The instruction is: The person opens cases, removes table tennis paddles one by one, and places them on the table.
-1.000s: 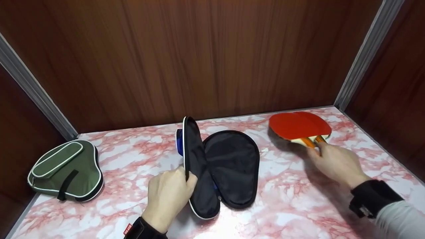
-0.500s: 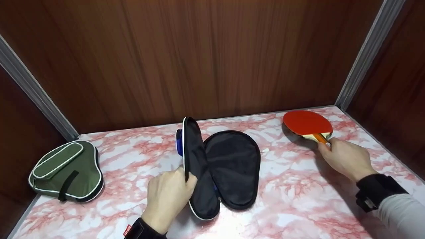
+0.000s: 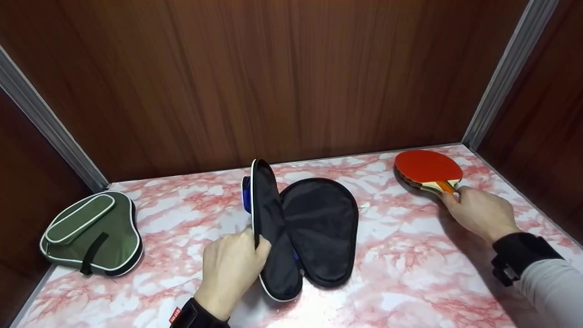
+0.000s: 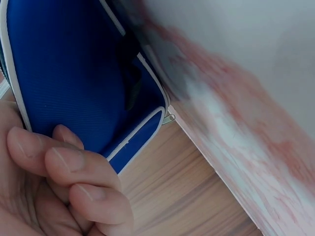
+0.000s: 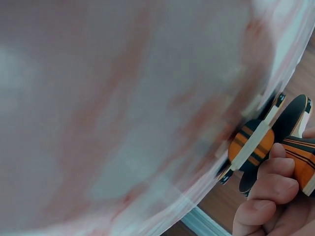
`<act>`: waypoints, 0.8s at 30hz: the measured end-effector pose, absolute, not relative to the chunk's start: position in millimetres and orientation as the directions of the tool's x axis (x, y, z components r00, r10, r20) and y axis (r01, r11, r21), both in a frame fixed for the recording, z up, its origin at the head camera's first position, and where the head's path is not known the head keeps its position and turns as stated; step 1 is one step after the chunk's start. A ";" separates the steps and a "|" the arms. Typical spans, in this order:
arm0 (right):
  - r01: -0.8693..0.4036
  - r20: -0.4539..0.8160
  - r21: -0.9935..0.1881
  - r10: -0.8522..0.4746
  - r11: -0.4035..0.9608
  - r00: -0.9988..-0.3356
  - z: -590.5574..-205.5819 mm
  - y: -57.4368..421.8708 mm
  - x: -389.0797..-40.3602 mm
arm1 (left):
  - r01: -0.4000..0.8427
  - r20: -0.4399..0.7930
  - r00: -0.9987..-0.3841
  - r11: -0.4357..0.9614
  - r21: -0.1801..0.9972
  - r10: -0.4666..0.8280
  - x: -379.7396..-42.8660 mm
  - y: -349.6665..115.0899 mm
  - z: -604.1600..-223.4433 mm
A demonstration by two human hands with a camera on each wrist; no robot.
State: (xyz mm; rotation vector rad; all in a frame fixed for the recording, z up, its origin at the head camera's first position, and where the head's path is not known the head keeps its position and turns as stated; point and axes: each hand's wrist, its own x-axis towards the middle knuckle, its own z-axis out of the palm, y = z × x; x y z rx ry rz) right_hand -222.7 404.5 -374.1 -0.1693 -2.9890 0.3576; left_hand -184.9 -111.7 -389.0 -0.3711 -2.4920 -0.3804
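A paddle case (image 3: pixel 319 228) with black lining lies opened out near the middle of the table. My left hand (image 3: pixel 234 269) grips the rim of its raised half, whose blue outside (image 4: pixel 64 73) shows in the left wrist view. At the back right, my right hand (image 3: pixel 480 212) grips a red table tennis paddle (image 3: pixel 428 166) by its orange-striped handle (image 5: pixel 301 155). Close under it is a second paddle (image 5: pixel 251 143), mostly hidden in the head view; its striped handle end shows beside my fingers (image 5: pixel 278 169) in the right wrist view.
A green paddle case (image 3: pixel 104 237) with white piping and a black strap lies at the table's left side. Brown wood-grain panels (image 3: pixel 282 82) with grey metal corner posts (image 3: pixel 505 68) enclose the pink-and-white marbled table (image 3: pixel 182 218) at the back and sides.
My right hand has moved right and slightly back with the paddle. The two red blades, fanned apart before, now overlap almost fully. My left hand keeps its grip on the case.
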 end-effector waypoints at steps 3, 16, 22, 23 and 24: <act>0.104 0.095 -0.242 0.130 0.965 -0.987 -373.6 409.6 -225.4 | 0.347 0.592 -0.786 0.920 0.184 0.178 -185.4 -112.1 -389.0; 0.102 0.090 -0.219 0.124 0.970 -0.988 -372.3 414.1 -230.2 | 0.336 0.572 -0.802 0.922 0.193 0.173 -185.4 -113.0 -387.3; 0.086 0.108 -0.197 0.109 0.977 -0.988 -371.3 412.7 -232.4 | 0.334 0.558 -0.811 0.923 0.192 0.177 -185.8 -112.9 -387.0; 0.083 0.113 -0.192 0.106 0.978 -0.988 -371.1 412.3 -232.6 | 0.334 0.556 -0.812 0.923 0.192 0.178 -186.0 -112.7 -387.0; 0.080 0.120 -0.183 0.103 0.980 -0.987 -371.1 411.9 -232.7 | 0.334 0.556 -0.812 0.923 0.192 0.178 -185.9 -112.7 -386.8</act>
